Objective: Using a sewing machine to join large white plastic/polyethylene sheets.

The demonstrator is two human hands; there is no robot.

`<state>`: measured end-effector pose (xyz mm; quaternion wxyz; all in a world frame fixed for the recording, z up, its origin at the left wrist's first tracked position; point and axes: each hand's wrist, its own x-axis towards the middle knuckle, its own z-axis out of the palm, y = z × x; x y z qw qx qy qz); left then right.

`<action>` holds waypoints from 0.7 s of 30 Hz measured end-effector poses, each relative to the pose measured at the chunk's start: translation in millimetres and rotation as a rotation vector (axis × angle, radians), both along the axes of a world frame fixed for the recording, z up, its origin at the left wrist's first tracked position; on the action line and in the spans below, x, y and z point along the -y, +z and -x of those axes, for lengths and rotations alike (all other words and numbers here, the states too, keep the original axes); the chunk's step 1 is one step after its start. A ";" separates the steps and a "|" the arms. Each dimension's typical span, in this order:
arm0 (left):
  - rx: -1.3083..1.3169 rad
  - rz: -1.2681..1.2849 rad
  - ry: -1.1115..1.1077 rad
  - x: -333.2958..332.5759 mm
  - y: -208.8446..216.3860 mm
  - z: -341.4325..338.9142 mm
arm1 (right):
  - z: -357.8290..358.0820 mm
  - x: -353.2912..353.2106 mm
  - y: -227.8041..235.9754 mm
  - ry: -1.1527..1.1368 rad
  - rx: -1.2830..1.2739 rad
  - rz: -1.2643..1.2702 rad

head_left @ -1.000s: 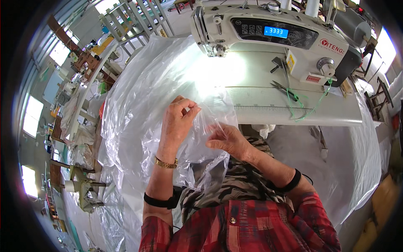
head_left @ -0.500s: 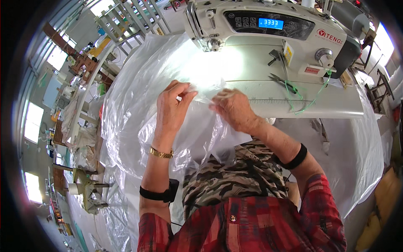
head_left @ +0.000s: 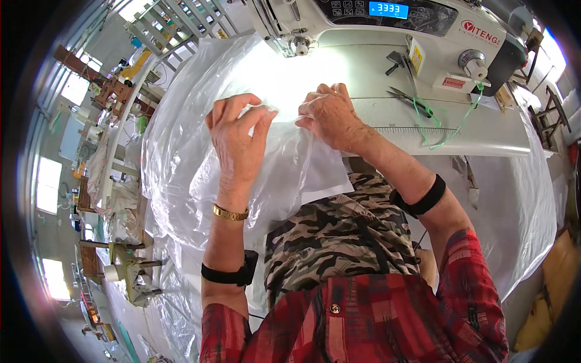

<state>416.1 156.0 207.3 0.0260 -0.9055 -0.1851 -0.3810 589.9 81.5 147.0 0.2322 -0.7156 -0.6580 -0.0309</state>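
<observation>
A large sheet of clear plastic film (head_left: 181, 151) drapes over the left of the sewing table and down across my lap. My left hand (head_left: 239, 130) pinches its upper edge between thumb and fingers. A short way to the right, my right hand (head_left: 333, 115) grips the same film with curled fingers. Both hands are in front of the needle area of a white sewing machine (head_left: 363, 30), whose lamp brightly lights the film. Glare washes out the edge between the hands.
Right of my hands, the table (head_left: 484, 136) carries thread snips (head_left: 411, 103) with green cord (head_left: 445, 142) and a small black tool (head_left: 394, 62). The machine's handwheel (head_left: 473, 62) juts out at the right. A metal rack (head_left: 175, 27) stands at the back left.
My left hand has shifted left and up, and my right hand slightly up, with the film between them. The view has tilted a little, so the machine sits higher.
</observation>
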 end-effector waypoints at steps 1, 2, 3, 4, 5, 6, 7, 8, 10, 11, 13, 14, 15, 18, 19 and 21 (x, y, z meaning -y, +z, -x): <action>-0.027 -0.086 -0.019 1.7 -0.2 -0.6 | -0.4 -1.5 -3.1 0.000 -0.007 0.001; -0.034 -0.085 -0.021 3.2 -1.7 -1.4 | -1.2 -1.7 -6.2 -0.015 -0.071 -0.024; -0.020 0.075 -0.097 6.7 -6.4 -2.1 | -1.3 0.3 -9.6 -0.032 -0.136 -0.043; -0.006 0.235 -0.173 10.0 -11.3 -2.6 | -1.4 1.1 -12.3 -0.036 -0.143 -0.035; -0.013 0.244 -0.177 12.4 -18.5 -2.7 | -1.7 1.2 -14.3 -0.032 -0.156 -0.028; -0.042 0.280 -0.220 12.9 -26.1 -3.5 | -2.5 0.0 -13.4 -0.028 -0.167 -0.027; -0.071 0.317 -0.263 12.9 -34.0 -4.3 | -2.7 -1.3 -13.3 -0.034 -0.171 -0.024; -0.079 0.364 -0.277 12.9 -41.4 -5.0 | -2.5 -2.6 -13.4 -0.059 -0.142 -0.015; -0.113 0.431 -0.263 19.3 -44.8 -8.8 | -0.9 0.0 -16.0 -0.101 -0.122 0.008; -0.139 0.489 -0.239 22.2 -47.2 -11.1 | -0.3 2.1 -17.7 -0.073 -0.135 -0.029; -0.142 0.531 -0.219 21.1 -53.8 -12.5 | 3.3 10.3 -20.7 -0.038 -0.154 -0.057; -0.140 0.565 -0.199 19.5 -57.4 -14.3 | 4.8 21.8 -24.0 -0.065 -0.124 -0.266; -0.145 0.579 -0.198 18.5 -60.5 -15.5 | 6.9 34.4 -27.0 -0.091 -0.091 -0.471; -0.147 0.360 -0.246 17.4 -63.5 -13.8 | 28.2 88.8 -40.1 -0.086 -0.246 -0.569; -0.154 0.368 -0.250 16.3 -64.9 -16.1 | 33.6 104.4 -44.8 -0.091 -0.372 -0.537; -0.148 0.371 -0.251 15.8 -67.5 -20.1 | 50.5 129.4 -80.0 -0.162 -0.810 -0.261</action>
